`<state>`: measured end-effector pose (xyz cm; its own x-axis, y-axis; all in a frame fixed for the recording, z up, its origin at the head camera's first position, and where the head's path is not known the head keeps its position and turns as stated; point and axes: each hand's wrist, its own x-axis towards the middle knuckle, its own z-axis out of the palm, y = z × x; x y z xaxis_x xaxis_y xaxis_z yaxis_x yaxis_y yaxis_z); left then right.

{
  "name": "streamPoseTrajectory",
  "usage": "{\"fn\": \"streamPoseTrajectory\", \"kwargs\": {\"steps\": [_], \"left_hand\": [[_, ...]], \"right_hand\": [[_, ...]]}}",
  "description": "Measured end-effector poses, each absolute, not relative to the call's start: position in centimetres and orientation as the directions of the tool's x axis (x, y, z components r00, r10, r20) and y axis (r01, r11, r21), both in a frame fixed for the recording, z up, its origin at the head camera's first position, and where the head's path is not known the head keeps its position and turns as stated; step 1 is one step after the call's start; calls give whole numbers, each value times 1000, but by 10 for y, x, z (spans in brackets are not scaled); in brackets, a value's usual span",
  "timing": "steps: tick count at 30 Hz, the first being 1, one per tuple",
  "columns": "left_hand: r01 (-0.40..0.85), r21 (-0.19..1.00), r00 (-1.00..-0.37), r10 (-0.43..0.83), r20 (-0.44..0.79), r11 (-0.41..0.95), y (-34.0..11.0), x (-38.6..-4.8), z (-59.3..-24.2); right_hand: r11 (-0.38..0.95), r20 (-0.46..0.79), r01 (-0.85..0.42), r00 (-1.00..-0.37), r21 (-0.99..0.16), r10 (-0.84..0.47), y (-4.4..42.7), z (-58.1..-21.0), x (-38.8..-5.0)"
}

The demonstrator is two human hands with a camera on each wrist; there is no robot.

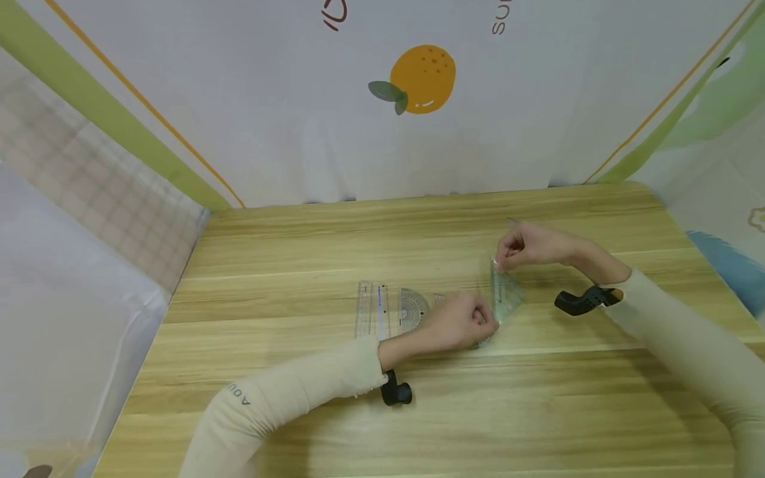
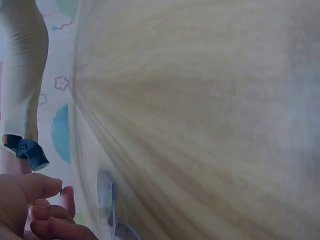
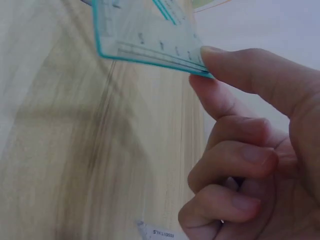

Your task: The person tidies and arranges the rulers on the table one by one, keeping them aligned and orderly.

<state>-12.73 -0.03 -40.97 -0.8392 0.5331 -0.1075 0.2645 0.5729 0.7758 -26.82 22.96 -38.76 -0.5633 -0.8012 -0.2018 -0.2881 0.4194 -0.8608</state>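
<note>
A clear set square [image 1: 507, 295] with a greenish edge is held up between both hands above the wooden table. My right hand [image 1: 532, 245] pinches its far corner; in the right wrist view, thumb and forefinger meet on the set square [image 3: 155, 37], the other fingers curled. Its near corner is pinched by my left hand [image 1: 457, 322], where only a thin edge shows in the left wrist view. Left of that hand lie a clear ruler [image 1: 364, 309], a second ruler with blue print [image 1: 382, 311] and a protractor [image 1: 412, 309]. The left hand partly hides another clear piece [image 1: 439, 299].
The wooden table [image 1: 269, 245] meets a printed white cloth [image 1: 269, 119] at the back. A clear tip [image 1: 511, 222] shows behind the right hand. Black wrist mounts sit below the left wrist [image 1: 396, 392] and beside the right wrist [image 1: 580, 302].
</note>
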Motion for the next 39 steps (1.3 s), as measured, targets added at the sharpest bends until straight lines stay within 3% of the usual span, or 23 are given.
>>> {"fn": "streamPoseTrajectory", "kwargs": {"steps": [19, 32, 39], "left_hand": [[262, 716, -847, 510, -150, 647, 14, -114, -413], [265, 665, -848, 497, -184, 698, 18, -117, -415], [279, 660, -841, 509, -183, 697, 19, -117, -416]], "right_hand": [[232, -92, -334, -387, -913, -917, 231, -403, -269], [376, -206, -329, -450, -866, -869, 233, -407, -267], [413, -250, -316, -448, -854, -859, 231, -407, -264]]}}
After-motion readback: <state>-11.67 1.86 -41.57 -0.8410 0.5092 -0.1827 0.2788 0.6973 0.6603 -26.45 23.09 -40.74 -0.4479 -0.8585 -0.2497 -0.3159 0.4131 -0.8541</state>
